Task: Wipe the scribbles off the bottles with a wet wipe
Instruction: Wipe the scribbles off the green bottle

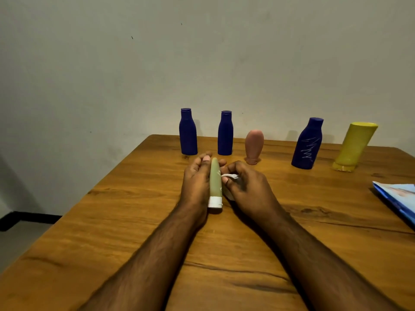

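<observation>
My left hand (195,180) holds a pale green tube (215,180) with a white cap pointing toward me, just above the wooden table (134,221). My right hand (244,185) pinches a white wet wipe (230,176) against the tube's right side. Along the far edge stand two blue bottles (188,133) (225,134), a pink tube (253,146) on its cap, a third blue bottle (307,144) with white scribbles on its front, and a yellow tube (354,147) leaning on its cap.
A blue and white pack (397,198) lies at the table's right edge. A plain wall rises right behind the row of bottles. The table's left edge drops to the floor.
</observation>
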